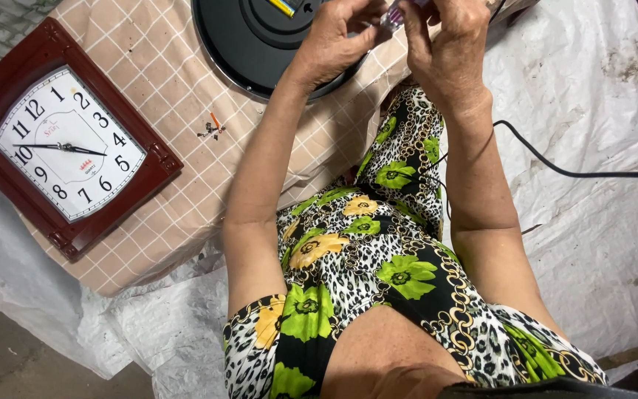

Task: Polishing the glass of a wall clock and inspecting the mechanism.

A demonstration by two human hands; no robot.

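Observation:
My left hand (341, 33) and my right hand (448, 41) meet at the top of the view, fingers pinched together on a small clear, purplish part (394, 15). It is largely hidden by the fingers, so I cannot tell what it is. Both hands hover over the rim of a round black clock back (234, 37) lying on a beige checked cloth (164, 89). A yellow strip (282, 6) shows in the black disc's centre.
A dark red square wall clock (64, 140) with a white dial lies face up at left. Tiny loose parts (213, 127) rest on the cloth. A black cable (570, 171) runs across white plastic sheeting (592, 222) at right. My patterned lap fills the lower middle.

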